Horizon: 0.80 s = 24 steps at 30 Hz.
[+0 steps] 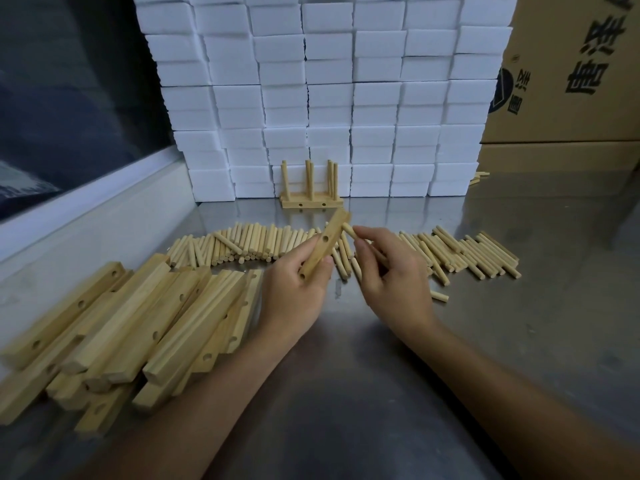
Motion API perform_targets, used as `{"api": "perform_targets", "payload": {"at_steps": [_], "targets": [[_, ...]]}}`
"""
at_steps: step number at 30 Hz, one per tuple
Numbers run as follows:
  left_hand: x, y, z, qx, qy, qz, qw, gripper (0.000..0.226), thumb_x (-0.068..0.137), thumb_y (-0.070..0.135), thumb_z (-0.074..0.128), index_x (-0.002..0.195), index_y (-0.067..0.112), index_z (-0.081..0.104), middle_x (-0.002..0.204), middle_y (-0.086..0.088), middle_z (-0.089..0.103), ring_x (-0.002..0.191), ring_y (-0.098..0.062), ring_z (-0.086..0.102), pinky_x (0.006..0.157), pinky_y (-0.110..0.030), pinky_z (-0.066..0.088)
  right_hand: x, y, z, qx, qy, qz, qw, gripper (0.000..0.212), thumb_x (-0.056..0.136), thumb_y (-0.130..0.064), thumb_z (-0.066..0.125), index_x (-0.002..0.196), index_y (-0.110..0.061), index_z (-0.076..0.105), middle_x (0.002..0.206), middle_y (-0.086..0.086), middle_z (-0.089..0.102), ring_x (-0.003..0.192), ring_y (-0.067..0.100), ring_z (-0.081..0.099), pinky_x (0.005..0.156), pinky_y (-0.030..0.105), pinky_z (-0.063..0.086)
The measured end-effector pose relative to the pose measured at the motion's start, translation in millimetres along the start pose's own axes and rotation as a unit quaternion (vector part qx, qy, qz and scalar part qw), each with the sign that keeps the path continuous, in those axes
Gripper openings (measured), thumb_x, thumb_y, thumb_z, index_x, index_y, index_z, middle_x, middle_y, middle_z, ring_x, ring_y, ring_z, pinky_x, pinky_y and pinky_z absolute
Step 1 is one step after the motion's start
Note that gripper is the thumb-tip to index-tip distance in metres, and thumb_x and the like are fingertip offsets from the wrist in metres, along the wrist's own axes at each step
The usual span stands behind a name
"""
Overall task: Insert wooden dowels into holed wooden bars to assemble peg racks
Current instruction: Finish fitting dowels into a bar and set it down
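Note:
My left hand (297, 289) grips a holed wooden bar (325, 242), tilted up and away over the table. My right hand (391, 268) pinches a wooden dowel (349, 230) whose tip sits at the bar's upper end; more dowels seem tucked in its palm. A long row of loose dowels (256, 242) lies across the table behind my hands. A heap of holed bars (131, 320) lies at the left. One assembled peg rack (311, 195) with upright dowels stands at the back.
A wall of stacked white foam blocks (329, 91) rises behind the rack. Cardboard boxes (571, 71) stand at the back right. The steel table (519, 341) has a raised white edge (86, 199) along the left. One stray dowel (439, 296) lies by my right wrist.

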<state>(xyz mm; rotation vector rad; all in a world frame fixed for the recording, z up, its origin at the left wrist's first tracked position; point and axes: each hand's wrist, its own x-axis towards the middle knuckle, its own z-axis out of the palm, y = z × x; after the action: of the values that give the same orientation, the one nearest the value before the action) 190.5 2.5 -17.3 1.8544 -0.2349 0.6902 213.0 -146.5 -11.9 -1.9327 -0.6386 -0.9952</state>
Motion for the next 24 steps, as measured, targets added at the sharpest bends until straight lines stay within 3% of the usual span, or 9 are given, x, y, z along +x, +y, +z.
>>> {"api": "perform_targets", "payload": {"at_steps": [5,12,15,18,22,23,24], "targets": [[0.4,-2.1,-5.5,0.090,0.013,0.062,0.994,0.023,0.091,0.041,0.063,0.101,0.026,0.076,0.064,0.005,0.065,0.058,-0.013,0.059,0.052,-0.037,0.049,1.9,4.5,-6.2,-0.076,0.012,-0.058,0.995,0.015,0.089,-0.003,0.067,0.102,-0.005,0.074,0.080,0.002,0.070,0.065,0.011,0.059,0.058,0.022,0.042],[0.0,-2.5,-7.6,0.143,0.014,0.116,0.983,0.023,0.095,0.037,0.064,0.082,0.019,0.070,0.054,0.008,0.049,0.049,-0.009,0.046,0.046,-0.034,0.041,0.6,2.5,-5.4,-0.132,0.017,-0.061,0.989,0.009,0.085,-0.002,0.066,0.091,-0.008,0.070,0.064,-0.002,0.063,0.048,0.014,0.049,0.041,0.030,0.039],[0.2,-2.6,-9.9,0.157,0.015,0.132,0.979,0.027,0.095,0.036,0.061,0.087,0.014,0.072,0.056,0.007,0.051,0.049,-0.014,0.049,0.046,-0.035,0.042,2.6,-1.3,-4.0,-0.067,-0.008,0.023,0.997,0.010,0.090,-0.004,0.062,0.091,-0.010,0.070,0.057,-0.006,0.056,0.046,0.013,0.045,0.046,0.030,0.037],[1.2,-3.4,-11.5,0.172,0.010,0.145,0.974,0.027,0.096,0.033,0.062,0.086,0.010,0.071,0.056,0.006,0.052,0.049,-0.015,0.049,0.046,-0.034,0.042,8.2,-7.5,-0.7,0.025,-0.048,0.190,0.980,0.016,0.095,-0.010,0.058,0.087,-0.017,0.069,0.058,-0.006,0.058,0.050,0.009,0.049,0.050,0.028,0.040],[1.7,-3.8,-12.1,0.200,0.014,0.153,0.968,0.025,0.095,0.031,0.063,0.083,0.010,0.070,0.056,0.007,0.050,0.048,-0.014,0.045,0.045,-0.032,0.039,17.6,-7.7,-4.4,0.231,-0.089,0.437,0.865,0.022,0.099,-0.016,0.052,0.085,-0.012,0.069,0.057,-0.005,0.049,0.045,0.005,0.041,0.043,0.022,0.036],[1.9,-4.1,-11.7,0.202,0.009,0.152,0.967,0.027,0.096,0.031,0.062,0.081,0.010,0.069,0.056,0.007,0.049,0.048,-0.014,0.045,0.045,-0.032,0.039,18.1,-9.3,-5.3,0.236,-0.095,0.441,0.861,0.022,0.100,-0.016,0.052,0.085,-0.011,0.068,0.058,-0.004,0.049,0.045,0.005,0.041,0.044,0.023,0.036],[1.8,-4.4,-11.2,0.201,0.005,0.149,0.968,0.028,0.096,0.032,0.061,0.080,0.010,0.067,0.055,0.008,0.048,0.048,-0.015,0.045,0.045,-0.033,0.039,16.8,-10.6,-5.3,0.193,-0.095,0.398,0.892,0.021,0.099,-0.016,0.053,0.086,-0.011,0.068,0.059,-0.003,0.051,0.045,0.005,0.043,0.045,0.023,0.037]]}}
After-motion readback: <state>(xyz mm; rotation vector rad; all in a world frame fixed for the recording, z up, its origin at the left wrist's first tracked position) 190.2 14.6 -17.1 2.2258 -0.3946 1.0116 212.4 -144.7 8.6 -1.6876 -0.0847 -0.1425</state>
